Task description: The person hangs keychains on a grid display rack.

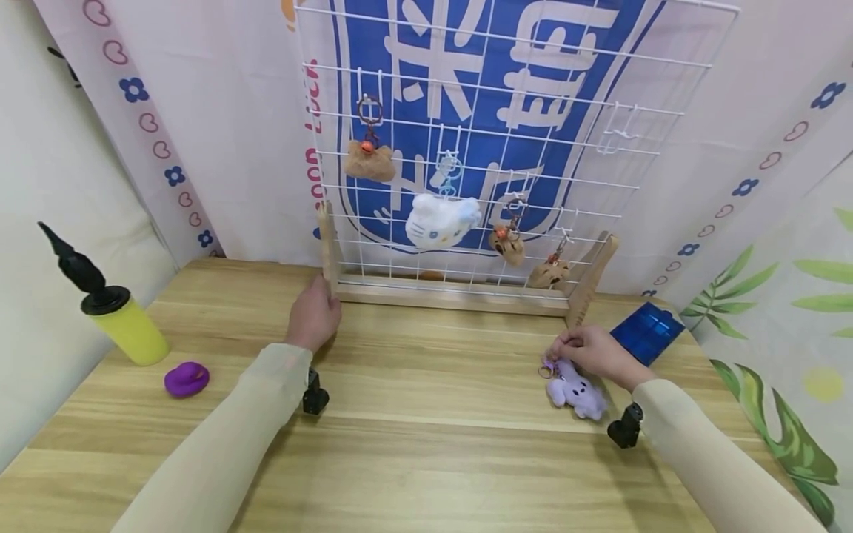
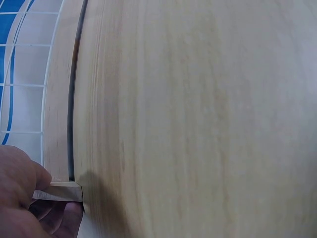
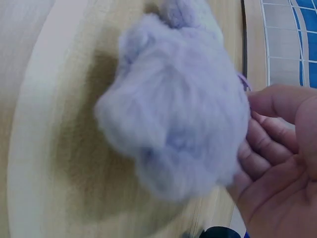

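My left hand [image 1: 315, 314] grips the left wooden upright [image 1: 329, 248] of a stand near its foot; in the left wrist view the thumb and fingers lie on either side of the wooden end piece [image 2: 58, 192]. The stand bears a white wire grid [image 1: 413, 133]. With thumb and fingers my right hand [image 1: 596, 354] pinches the ring end of a lilac plush keychain [image 1: 578, 394]. In the right wrist view the fluffy plush [image 3: 173, 104] hangs beside the fingers, its face turned from that camera.
On the grid hang a brown plush [image 1: 369, 163], a white cat-face plush [image 1: 443, 222] and two small brown charms [image 1: 508, 246]. An unoccupied hook [image 1: 616, 137] is at upper right. A blue case [image 1: 646, 333], a yellow pump [image 1: 129, 329] and a purple object [image 1: 186, 379] are on the table.
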